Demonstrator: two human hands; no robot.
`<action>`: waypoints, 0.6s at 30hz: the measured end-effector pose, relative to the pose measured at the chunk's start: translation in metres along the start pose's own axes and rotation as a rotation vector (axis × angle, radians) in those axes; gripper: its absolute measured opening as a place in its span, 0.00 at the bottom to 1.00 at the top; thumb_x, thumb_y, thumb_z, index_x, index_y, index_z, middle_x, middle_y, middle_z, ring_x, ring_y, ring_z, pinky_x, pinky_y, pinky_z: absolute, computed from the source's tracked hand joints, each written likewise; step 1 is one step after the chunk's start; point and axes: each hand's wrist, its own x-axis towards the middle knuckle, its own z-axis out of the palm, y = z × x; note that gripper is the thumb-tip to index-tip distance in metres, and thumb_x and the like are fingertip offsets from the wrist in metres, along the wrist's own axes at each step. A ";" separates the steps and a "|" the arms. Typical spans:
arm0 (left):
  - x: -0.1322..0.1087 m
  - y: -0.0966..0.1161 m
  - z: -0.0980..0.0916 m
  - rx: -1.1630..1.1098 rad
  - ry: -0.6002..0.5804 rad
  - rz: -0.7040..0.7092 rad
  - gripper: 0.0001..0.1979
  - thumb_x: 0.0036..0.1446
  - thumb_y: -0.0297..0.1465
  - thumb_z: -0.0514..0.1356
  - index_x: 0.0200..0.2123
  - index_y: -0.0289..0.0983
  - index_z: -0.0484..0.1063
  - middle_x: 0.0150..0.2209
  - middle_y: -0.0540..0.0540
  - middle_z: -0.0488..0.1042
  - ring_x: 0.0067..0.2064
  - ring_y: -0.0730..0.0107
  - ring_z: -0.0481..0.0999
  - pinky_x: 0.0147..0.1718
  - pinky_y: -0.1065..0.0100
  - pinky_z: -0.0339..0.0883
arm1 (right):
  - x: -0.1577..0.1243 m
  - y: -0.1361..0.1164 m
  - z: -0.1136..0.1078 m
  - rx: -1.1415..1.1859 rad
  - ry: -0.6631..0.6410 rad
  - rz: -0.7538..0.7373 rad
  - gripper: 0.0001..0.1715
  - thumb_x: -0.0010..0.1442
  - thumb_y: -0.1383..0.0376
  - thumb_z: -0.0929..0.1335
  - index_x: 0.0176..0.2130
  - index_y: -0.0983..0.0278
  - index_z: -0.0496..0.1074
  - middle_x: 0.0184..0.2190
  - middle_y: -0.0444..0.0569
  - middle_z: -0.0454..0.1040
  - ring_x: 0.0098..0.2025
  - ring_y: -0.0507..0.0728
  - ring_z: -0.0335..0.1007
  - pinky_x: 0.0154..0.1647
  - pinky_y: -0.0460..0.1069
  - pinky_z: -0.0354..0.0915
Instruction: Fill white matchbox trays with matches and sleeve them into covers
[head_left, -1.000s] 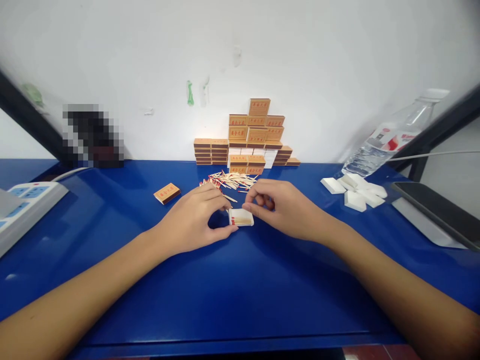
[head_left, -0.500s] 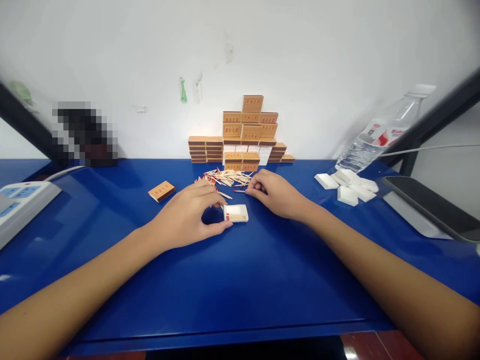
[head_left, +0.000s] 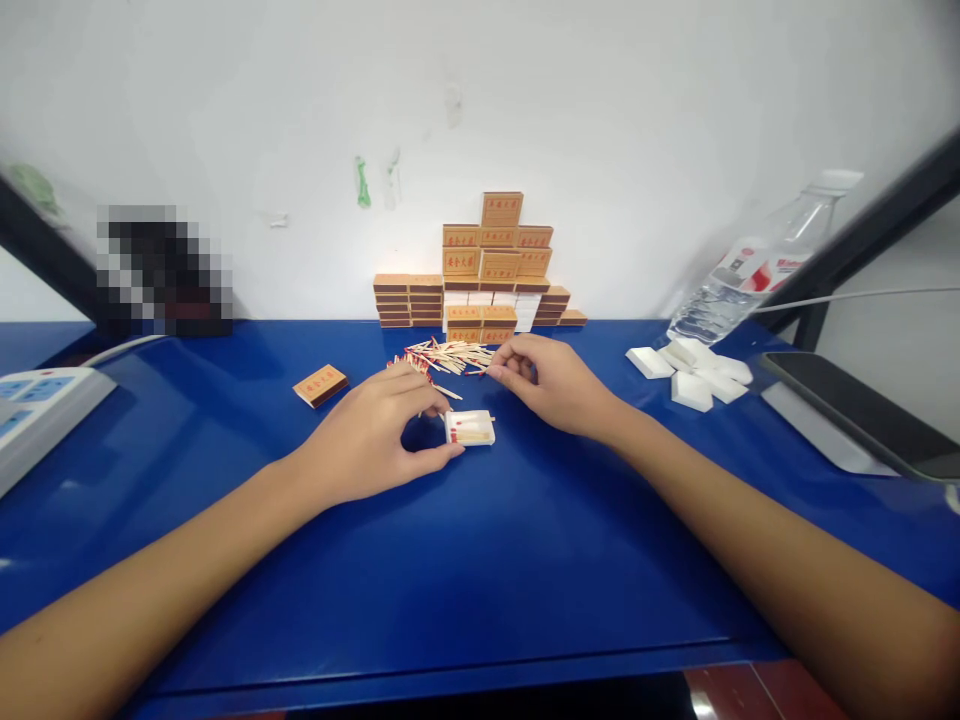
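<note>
My left hand [head_left: 382, 430] grips the left end of a small white matchbox tray [head_left: 471, 428] between thumb and fingers. Several red-tipped matches lie in the tray, and one sticks out a little over its right edge. Behind it, a loose pile of matches [head_left: 450, 356] is spread on the blue table. My right hand [head_left: 544, 380] is at the right edge of this pile, with thumb and index finger pinched on a match [head_left: 475, 373]. An orange matchbox [head_left: 320, 386] lies left of my left hand.
Stacked matchboxes [head_left: 499, 262] stand against the wall. White trays [head_left: 694, 385], a tilted water bottle [head_left: 757, 265] and a phone [head_left: 862, 410] on a white stand are at the right. A power strip [head_left: 45, 410] sits at the far left.
More matches now show in the tray, one across its right edge. My right hand has stayed by the pile, its fingertips slightly farther back. My left hand still holds the tray.
</note>
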 end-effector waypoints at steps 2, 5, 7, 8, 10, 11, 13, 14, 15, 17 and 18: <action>0.000 0.002 0.000 -0.010 0.002 0.015 0.10 0.63 0.37 0.69 0.41 0.38 0.77 0.40 0.45 0.80 0.44 0.58 0.77 0.47 0.56 0.71 | 0.004 0.012 0.002 -0.113 0.022 -0.091 0.04 0.68 0.66 0.68 0.43 0.61 0.74 0.39 0.50 0.73 0.40 0.58 0.68 0.45 0.53 0.65; 0.000 0.004 0.001 -0.031 0.006 0.049 0.10 0.63 0.37 0.69 0.41 0.38 0.76 0.38 0.46 0.79 0.43 0.59 0.77 0.46 0.57 0.71 | 0.011 0.024 0.004 -0.230 -0.018 -0.155 0.06 0.69 0.67 0.66 0.45 0.61 0.74 0.44 0.54 0.72 0.49 0.62 0.67 0.54 0.56 0.64; -0.001 0.004 0.001 -0.036 0.002 0.054 0.10 0.62 0.36 0.69 0.41 0.37 0.76 0.38 0.46 0.79 0.42 0.60 0.76 0.46 0.57 0.70 | 0.014 0.028 0.005 -0.263 -0.040 -0.150 0.05 0.70 0.67 0.66 0.43 0.61 0.73 0.44 0.55 0.72 0.50 0.63 0.66 0.55 0.57 0.64; -0.001 0.004 0.001 -0.038 0.000 0.052 0.10 0.62 0.36 0.69 0.41 0.37 0.76 0.38 0.46 0.79 0.42 0.60 0.76 0.46 0.57 0.70 | 0.015 0.029 0.005 -0.273 -0.048 -0.144 0.05 0.70 0.66 0.66 0.42 0.62 0.73 0.45 0.56 0.72 0.50 0.64 0.66 0.55 0.57 0.64; -0.001 0.003 0.002 -0.043 -0.006 0.046 0.10 0.63 0.37 0.69 0.41 0.37 0.76 0.38 0.46 0.79 0.42 0.60 0.76 0.46 0.57 0.70 | 0.015 0.029 0.004 -0.294 -0.067 -0.134 0.05 0.71 0.66 0.66 0.41 0.62 0.71 0.45 0.56 0.72 0.50 0.64 0.66 0.56 0.58 0.64; -0.001 0.003 0.002 -0.042 -0.006 0.041 0.10 0.63 0.37 0.69 0.41 0.37 0.76 0.38 0.46 0.79 0.42 0.61 0.76 0.46 0.57 0.70 | 0.015 0.029 0.002 -0.306 -0.073 -0.130 0.05 0.71 0.66 0.65 0.40 0.62 0.71 0.45 0.57 0.72 0.50 0.65 0.66 0.56 0.59 0.64; -0.001 0.001 0.002 -0.026 0.004 0.028 0.10 0.63 0.37 0.69 0.42 0.37 0.77 0.38 0.46 0.79 0.42 0.60 0.76 0.46 0.57 0.71 | 0.012 0.024 -0.004 -0.310 -0.068 -0.130 0.06 0.71 0.66 0.65 0.39 0.61 0.69 0.45 0.57 0.71 0.51 0.65 0.66 0.57 0.60 0.64; -0.001 0.000 0.001 -0.011 0.014 0.019 0.10 0.63 0.38 0.69 0.42 0.37 0.77 0.38 0.46 0.79 0.43 0.60 0.75 0.46 0.56 0.71 | 0.010 0.020 -0.007 -0.291 -0.057 -0.136 0.06 0.71 0.66 0.65 0.39 0.61 0.69 0.45 0.57 0.71 0.51 0.65 0.66 0.57 0.60 0.64; -0.001 -0.001 0.001 0.004 0.026 0.009 0.10 0.63 0.38 0.68 0.41 0.37 0.77 0.38 0.45 0.80 0.43 0.59 0.75 0.46 0.56 0.71 | 0.007 0.014 -0.011 -0.255 -0.048 -0.143 0.06 0.71 0.66 0.64 0.39 0.61 0.69 0.45 0.56 0.72 0.50 0.65 0.66 0.56 0.60 0.64; -0.001 -0.002 0.001 0.029 0.047 -0.015 0.11 0.63 0.38 0.69 0.41 0.37 0.77 0.38 0.44 0.80 0.44 0.57 0.75 0.45 0.56 0.71 | -0.001 -0.002 -0.016 -0.132 -0.059 -0.161 0.05 0.72 0.65 0.65 0.40 0.60 0.69 0.44 0.54 0.72 0.49 0.63 0.67 0.53 0.58 0.65; 0.000 -0.002 0.001 0.034 0.054 -0.023 0.11 0.63 0.38 0.69 0.41 0.37 0.77 0.38 0.44 0.79 0.43 0.57 0.74 0.44 0.56 0.71 | -0.005 -0.011 -0.017 -0.071 -0.093 -0.162 0.05 0.72 0.64 0.65 0.40 0.60 0.69 0.43 0.52 0.72 0.47 0.61 0.68 0.52 0.56 0.66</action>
